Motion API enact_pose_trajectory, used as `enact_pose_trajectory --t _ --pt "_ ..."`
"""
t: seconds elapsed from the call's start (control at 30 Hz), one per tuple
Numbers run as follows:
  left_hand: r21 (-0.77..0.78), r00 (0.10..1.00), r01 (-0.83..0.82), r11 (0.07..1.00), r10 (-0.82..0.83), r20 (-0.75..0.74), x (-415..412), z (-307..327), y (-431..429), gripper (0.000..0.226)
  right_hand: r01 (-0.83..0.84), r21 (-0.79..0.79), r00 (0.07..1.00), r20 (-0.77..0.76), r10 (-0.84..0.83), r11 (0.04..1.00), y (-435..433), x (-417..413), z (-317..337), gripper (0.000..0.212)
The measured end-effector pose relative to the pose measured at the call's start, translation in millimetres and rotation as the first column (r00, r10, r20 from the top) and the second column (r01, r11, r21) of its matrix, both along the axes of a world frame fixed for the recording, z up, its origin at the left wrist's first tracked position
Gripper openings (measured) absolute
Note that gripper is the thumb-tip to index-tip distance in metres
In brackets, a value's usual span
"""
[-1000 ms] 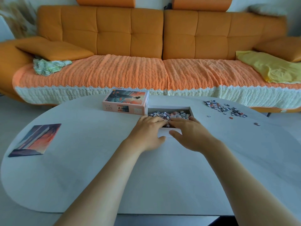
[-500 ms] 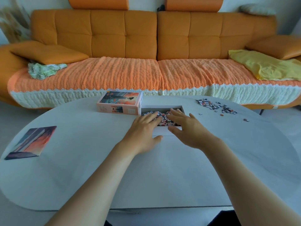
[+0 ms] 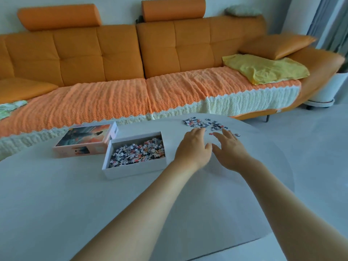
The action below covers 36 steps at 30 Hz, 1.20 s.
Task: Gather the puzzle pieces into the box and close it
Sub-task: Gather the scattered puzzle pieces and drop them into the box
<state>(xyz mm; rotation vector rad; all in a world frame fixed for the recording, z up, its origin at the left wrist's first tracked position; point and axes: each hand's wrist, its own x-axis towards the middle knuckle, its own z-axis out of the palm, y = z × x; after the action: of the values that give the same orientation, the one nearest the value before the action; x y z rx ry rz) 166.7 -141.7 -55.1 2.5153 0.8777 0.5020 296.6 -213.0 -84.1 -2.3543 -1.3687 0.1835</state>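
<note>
Head view: big white table (image 3: 56, 204), orange sofa (image 3: 113, 53) behind. Box (image 3: 131, 169) open, full of pieces. Loose puzzle pieces (image 3: 203, 123) at far edge. Left hand (image 3: 194, 147), right hand (image 3: 230, 148) near pile, fingers spread, holding nothing. Lid (image 3: 84, 138) beside box.

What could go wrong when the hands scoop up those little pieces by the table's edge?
The loose pieces lie close to the table's far edge, so a sweep by the left hand or right hand might knock some off. Some might also miss the open box.
</note>
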Motion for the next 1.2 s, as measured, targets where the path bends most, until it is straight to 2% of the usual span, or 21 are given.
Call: enact_pose_trajectory --t 0.1,0.17,0.23,0.33,0.47,0.6,0.67,0.8,1.0,1.2 --pt "0.084 0.970 -0.057 0.995 0.075 -0.231 35 -17 25 0.074 0.101 -0.061 0.994 0.044 -0.098 0.993 7 37 -8 0.065" --pt "0.072 0.919 -0.151 0.986 0.167 -0.358 48 -30 49 0.088 0.141 -0.115 0.990 0.037 -0.138 0.983 17 58 -14 0.072" --pt "0.033 0.890 -0.216 0.976 0.210 -0.406 55 -42 71 0.094 0.142 -0.163 0.990 0.030 -0.139 0.976 27 73 -21 0.080" --pt "0.034 0.877 -0.194 0.981 0.188 -0.442 63 -52 93 0.092 0.103 -0.184 0.993 0.075 -0.091 0.978 43 84 -27 0.085" --pt "0.041 0.876 -0.179 0.983 0.178 -0.449 84 -54 117 0.090 0.030 -0.214 0.994 0.111 -0.006 0.976 68 91 -26 0.084" --pt "-0.027 0.906 -0.133 0.991 0.110 -0.408 107 -43 142 0.079 -0.119 -0.205 0.991 0.042 0.130 0.971 89 97 -17 0.081" --pt "-0.066 0.913 -0.083 0.994 0.049 -0.405 115 -42 151 0.069 -0.181 -0.213 0.982 0.012 0.188 0.960 99 98 -15 0.079" --pt "-0.041 0.920 0.061 0.997 -0.072 -0.386 120 -50 155 0.059 -0.253 -0.226 0.963 0.034 0.268 0.941 112 99 -18 0.072" --pt "-0.091 0.937 0.096 0.991 -0.121 -0.328 100 -46 121 0.059 -0.294 -0.201 0.950 0.047 0.309 0.934 90 81 -17 0.067" --pt "-0.020 0.931 0.092 0.996 -0.093 -0.352 53 -49 65 0.061 -0.287 -0.212 0.952 0.045 0.303 0.934 37 34 -18 0.064"
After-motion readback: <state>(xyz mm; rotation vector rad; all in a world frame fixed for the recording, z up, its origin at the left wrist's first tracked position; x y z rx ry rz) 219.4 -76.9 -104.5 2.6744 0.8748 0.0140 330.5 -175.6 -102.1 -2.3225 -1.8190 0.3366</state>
